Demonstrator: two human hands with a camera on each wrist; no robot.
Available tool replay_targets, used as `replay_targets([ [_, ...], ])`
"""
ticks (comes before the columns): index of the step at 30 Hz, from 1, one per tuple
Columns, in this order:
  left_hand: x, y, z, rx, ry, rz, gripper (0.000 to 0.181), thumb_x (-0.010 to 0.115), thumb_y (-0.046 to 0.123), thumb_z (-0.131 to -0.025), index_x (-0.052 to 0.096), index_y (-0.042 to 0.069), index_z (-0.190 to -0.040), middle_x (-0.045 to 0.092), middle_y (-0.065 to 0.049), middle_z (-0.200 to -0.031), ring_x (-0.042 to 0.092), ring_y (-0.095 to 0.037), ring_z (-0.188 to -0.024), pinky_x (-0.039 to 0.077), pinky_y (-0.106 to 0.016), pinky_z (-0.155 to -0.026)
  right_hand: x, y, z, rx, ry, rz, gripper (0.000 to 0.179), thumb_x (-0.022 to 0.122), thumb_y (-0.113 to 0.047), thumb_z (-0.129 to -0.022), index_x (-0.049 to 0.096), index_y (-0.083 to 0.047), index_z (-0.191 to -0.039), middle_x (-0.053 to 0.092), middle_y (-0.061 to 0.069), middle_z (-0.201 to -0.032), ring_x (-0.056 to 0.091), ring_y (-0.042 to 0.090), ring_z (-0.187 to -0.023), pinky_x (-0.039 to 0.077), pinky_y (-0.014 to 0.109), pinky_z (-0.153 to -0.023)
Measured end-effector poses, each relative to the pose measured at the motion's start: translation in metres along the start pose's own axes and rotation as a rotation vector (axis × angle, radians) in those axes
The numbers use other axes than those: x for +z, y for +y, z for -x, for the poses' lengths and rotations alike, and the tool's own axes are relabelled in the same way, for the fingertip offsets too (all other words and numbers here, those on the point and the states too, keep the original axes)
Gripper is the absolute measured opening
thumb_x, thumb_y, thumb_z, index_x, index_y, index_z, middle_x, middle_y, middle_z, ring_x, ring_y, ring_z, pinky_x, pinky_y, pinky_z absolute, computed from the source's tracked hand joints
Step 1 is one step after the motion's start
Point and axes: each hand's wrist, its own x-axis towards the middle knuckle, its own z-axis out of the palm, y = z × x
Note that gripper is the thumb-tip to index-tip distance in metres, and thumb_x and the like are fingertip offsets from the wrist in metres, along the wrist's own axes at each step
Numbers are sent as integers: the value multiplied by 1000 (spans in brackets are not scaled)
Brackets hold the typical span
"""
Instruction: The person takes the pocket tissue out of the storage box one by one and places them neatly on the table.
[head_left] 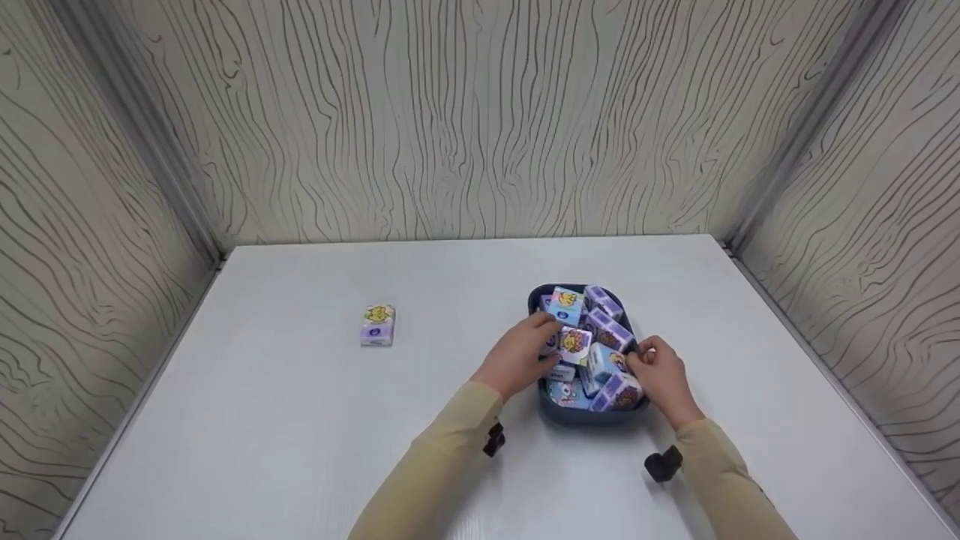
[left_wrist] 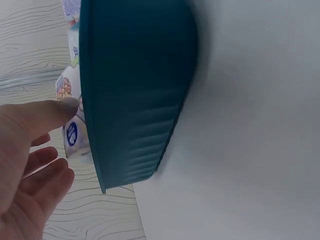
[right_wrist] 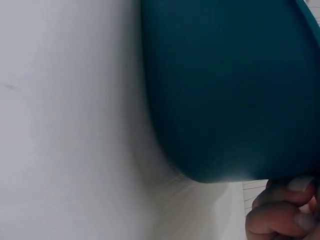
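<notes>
Spreading its fingers loosely, the left hand touches small purple-and-blue printed rectangular packs; the right hand curls at the rim, its hold unclear. One dark-teal, round-cornered plastic bin, right of centre, presumably keeps at least ten heaped; one lone pack lies on the white bench, left of centre.

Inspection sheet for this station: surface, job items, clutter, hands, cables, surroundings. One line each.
Surface: white tabletop.
Job items: teal bin heaped with small printed boxes; one loose box lies left of the bin.
Clutter: nothing seen.
Hands: left hand at boxes on the bin's left side; right hand curled at the bin's right rim, grip unclear. Black devices at both wrists.
Cables: nothing seen.
Surroundings: wood-grain-patterned panels behind and on both sides.
</notes>
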Motion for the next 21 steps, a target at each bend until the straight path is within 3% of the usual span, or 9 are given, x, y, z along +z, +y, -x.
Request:
replay_targets([
  [5, 4, 4, -1, 62, 11, -83, 43, 70, 14, -88, 58, 11, -129, 54, 0, -127, 49, -12, -119, 38, -22, -103, 1, 1, 1, -16, 16, 1, 11, 56, -8, -88, 47, -2, -93, 40, 1, -67, 39, 16, -62, 33, 27, -56],
  [13, 7, 6, -4, 9, -1, -94, 43, 69, 13, -88, 58, 14, -130, 52, -1, -130, 45, -13, -125, 36, -24, -105, 0, 1, 0, -14, -2, 6, 13, 55, -10, -90, 47, -2, -95, 42, 4, -73, 41, 18, -66, 34, 30, -58],
  [21, 9, 8, -5, 19, 3, -123, 43, 69, 12, -88, 59, 15, -129, 54, 0, -128, 44, -14, -124, 36, -25, -105, 0, 1, 1, -13, 4, 11, 13, 55, -10, -89, 48, -1, -95, 44, 5, -75, 42, 19, -68, 35, 30, -59],
])
